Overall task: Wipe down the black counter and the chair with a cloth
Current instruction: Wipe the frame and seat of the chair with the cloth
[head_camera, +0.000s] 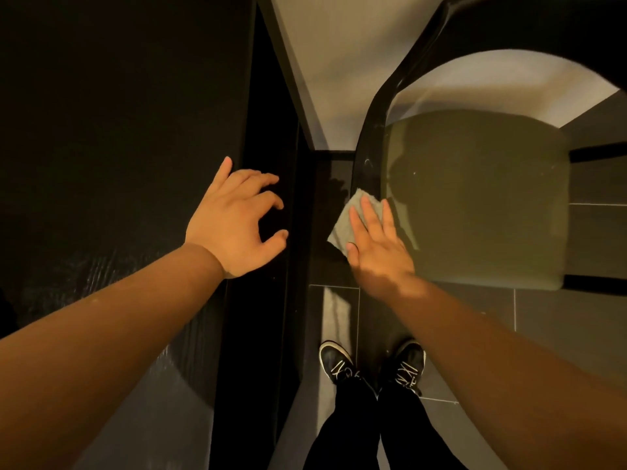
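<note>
The black counter [112,137] fills the left side, with its edge running down the middle. My left hand [234,222] rests at that edge, fingers spread and curled, holding nothing. To the right stands the chair [481,198], with a black curved frame and an olive seat. A small grey cloth [353,215] lies on the chair's left frame at the seat's near corner. My right hand [376,242] lies flat on the cloth with fingers straight, pressing it against the chair.
Dark floor tiles [509,327] lie below the chair, and my two black shoes [339,364] stand between counter and chair. A pale wall [339,45] with a black skirting strip rises behind. The gap between counter and chair is narrow.
</note>
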`<state>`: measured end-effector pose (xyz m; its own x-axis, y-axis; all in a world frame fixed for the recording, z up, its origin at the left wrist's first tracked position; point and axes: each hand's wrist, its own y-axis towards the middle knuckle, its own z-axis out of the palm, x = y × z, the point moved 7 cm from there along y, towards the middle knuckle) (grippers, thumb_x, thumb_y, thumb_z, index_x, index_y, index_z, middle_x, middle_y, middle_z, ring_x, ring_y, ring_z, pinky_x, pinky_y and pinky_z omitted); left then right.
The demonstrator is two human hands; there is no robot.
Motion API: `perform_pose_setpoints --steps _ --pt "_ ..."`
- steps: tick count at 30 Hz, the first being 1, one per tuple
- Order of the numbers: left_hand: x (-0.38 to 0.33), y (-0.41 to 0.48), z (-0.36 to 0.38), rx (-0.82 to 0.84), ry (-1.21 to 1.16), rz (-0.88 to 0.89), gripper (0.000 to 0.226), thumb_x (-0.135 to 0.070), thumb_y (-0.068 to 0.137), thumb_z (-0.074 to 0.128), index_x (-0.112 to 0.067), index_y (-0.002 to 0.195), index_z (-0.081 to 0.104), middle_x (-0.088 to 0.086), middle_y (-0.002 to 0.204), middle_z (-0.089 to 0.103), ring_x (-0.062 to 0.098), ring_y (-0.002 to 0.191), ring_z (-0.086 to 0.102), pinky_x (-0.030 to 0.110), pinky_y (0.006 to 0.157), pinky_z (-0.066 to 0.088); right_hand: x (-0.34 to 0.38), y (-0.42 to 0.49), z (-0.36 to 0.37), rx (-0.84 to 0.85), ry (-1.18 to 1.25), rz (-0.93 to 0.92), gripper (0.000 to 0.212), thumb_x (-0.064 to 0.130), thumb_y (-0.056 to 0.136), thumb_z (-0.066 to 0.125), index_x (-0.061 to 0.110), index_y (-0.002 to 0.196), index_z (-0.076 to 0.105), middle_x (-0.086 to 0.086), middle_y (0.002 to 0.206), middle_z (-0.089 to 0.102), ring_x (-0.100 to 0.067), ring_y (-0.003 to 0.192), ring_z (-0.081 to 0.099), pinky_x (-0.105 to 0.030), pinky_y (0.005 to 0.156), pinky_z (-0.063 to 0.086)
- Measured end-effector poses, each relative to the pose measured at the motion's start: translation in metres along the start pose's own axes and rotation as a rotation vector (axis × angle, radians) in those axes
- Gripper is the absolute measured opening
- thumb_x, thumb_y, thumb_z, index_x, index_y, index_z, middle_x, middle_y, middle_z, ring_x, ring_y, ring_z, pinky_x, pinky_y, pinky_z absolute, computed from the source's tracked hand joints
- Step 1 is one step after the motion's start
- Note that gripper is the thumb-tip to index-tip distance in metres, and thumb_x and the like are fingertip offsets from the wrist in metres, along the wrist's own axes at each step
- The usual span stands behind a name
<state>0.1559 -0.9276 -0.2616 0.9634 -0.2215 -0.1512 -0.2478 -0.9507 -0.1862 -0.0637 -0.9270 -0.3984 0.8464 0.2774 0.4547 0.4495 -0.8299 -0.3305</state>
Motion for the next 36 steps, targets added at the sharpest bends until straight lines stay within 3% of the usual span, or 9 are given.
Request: perform_pose_setpoints --steps 3,8,13,18,21,27,36 --pt "0.002 0.001 0.001 -0.018 -0.013 -0.002 0.052 -0.061 0.087 0.054 -0.024 0.118 0.074 0.006 0.158 0.048 0.029 0.148 0.039 0.049 0.131 -0.004 -0.014 0.047 -0.012 -0.108 -0.158 -0.059 0.069 0.04 0.105 0.036 0.011 0.166 0.018 -0.012 0.174 0.007 -0.038 0.159 -0.005 -0.049 0.13 0.011" --pt "0.002 0.001 0.0 -0.025 -0.024 -0.024 0.055 -0.058 0.086 0.059 -0.023 0.127 0.069 0.008 0.168 0.036 0.03 0.156 0.029 0.047 0.131 -0.003 -0.015 0.079 -0.018 -0.066 0.042 0.138 0.069 0.042 0.109 0.028 0.019 0.167 -0.003 -0.002 0.172 -0.02 -0.039 0.158 -0.014 -0.045 0.127 0.009" --pt "0.005 0.001 -0.006 -0.065 -0.085 -0.115 0.078 -0.055 0.086 0.061 -0.018 0.153 0.048 0.009 0.176 0.015 0.03 0.163 0.005 0.045 0.131 -0.003 -0.007 0.024 0.006 0.007 0.134 0.169 0.072 0.044 0.109 0.029 0.022 0.165 -0.012 0.003 0.17 -0.029 -0.03 0.158 -0.019 -0.044 0.127 0.011" --pt "0.015 0.006 -0.006 -0.103 -0.1 -0.257 0.087 -0.056 0.087 0.059 -0.02 0.162 0.035 0.007 0.177 0.009 0.026 0.164 0.0 0.048 0.132 0.0 -0.028 0.085 -0.022 -0.036 0.094 0.189 0.071 0.045 0.11 0.025 0.022 0.164 -0.016 -0.007 0.171 -0.026 -0.031 0.159 -0.012 -0.046 0.127 0.013" --pt "0.017 0.007 -0.006 -0.105 -0.092 -0.274 0.085 -0.057 0.087 0.058 -0.021 0.161 0.037 0.007 0.177 0.008 0.026 0.164 0.001 0.049 0.132 0.001 -0.035 0.111 -0.034 -0.02 0.218 0.258 0.072 0.044 0.11 0.028 0.025 0.164 -0.016 -0.012 0.172 -0.018 -0.031 0.16 -0.009 -0.048 0.129 0.012" --pt "0.026 0.008 -0.008 -0.117 -0.125 -0.379 0.08 -0.059 0.088 0.056 -0.028 0.16 0.04 0.006 0.178 -0.001 0.027 0.163 -0.005 0.052 0.131 -0.005 -0.018 0.049 -0.014 -0.01 0.283 0.318 0.071 0.045 0.11 0.03 0.031 0.165 -0.012 -0.005 0.174 -0.013 -0.03 0.159 0.01 -0.039 0.126 0.018" --pt "0.033 0.01 -0.005 -0.144 -0.128 -0.402 0.051 -0.061 0.086 0.055 -0.032 0.125 0.071 0.004 0.178 0.006 0.028 0.164 0.001 0.051 0.132 0.0 -0.037 0.129 -0.046 -0.009 0.203 0.273 0.072 0.049 0.109 0.029 0.03 0.164 -0.014 -0.011 0.173 -0.015 -0.033 0.16 -0.003 -0.047 0.129 0.014"
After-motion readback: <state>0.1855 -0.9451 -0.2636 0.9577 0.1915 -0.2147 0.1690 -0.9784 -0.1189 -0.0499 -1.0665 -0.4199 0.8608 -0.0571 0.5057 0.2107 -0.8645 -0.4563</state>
